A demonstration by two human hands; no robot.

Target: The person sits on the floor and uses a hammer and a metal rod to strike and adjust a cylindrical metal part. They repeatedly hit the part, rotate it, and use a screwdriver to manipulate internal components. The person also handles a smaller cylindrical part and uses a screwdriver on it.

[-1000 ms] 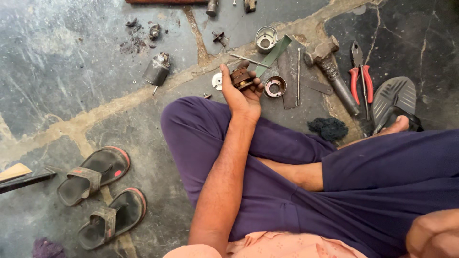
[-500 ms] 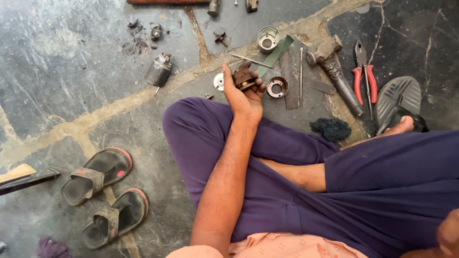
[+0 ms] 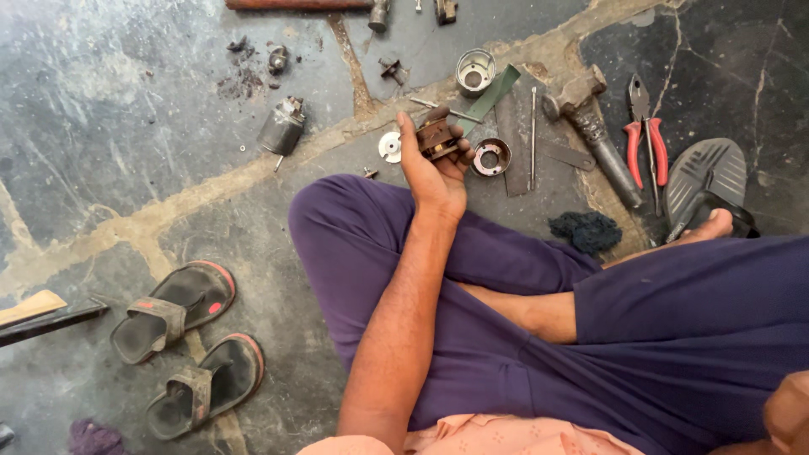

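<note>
My left hand (image 3: 434, 164) reaches out over my left knee, palm up, and holds a small brown metal part (image 3: 438, 137) between thumb and curled fingers. It hovers just above the stone floor. A flat round washer (image 3: 389, 147) lies to its left and a metal ring housing (image 3: 490, 157) to its right. A skin-coloured patch at the bottom right corner (image 3: 788, 413) may be my right hand; its fingers are not visible.
On the floor ahead lie a grey cylindrical motor body (image 3: 282, 128), a metal cup (image 3: 474, 72), a green strip (image 3: 490, 97), a thin rod (image 3: 533, 126), a hammer (image 3: 594, 131) and red-handled pliers (image 3: 645, 139). A dark rag (image 3: 586, 230) lies by my leg. Sandals (image 3: 173, 307) lie at the left.
My left hand still holds the brown part in about the same place. The view has shifted a little; nothing on the floor has moved.
</note>
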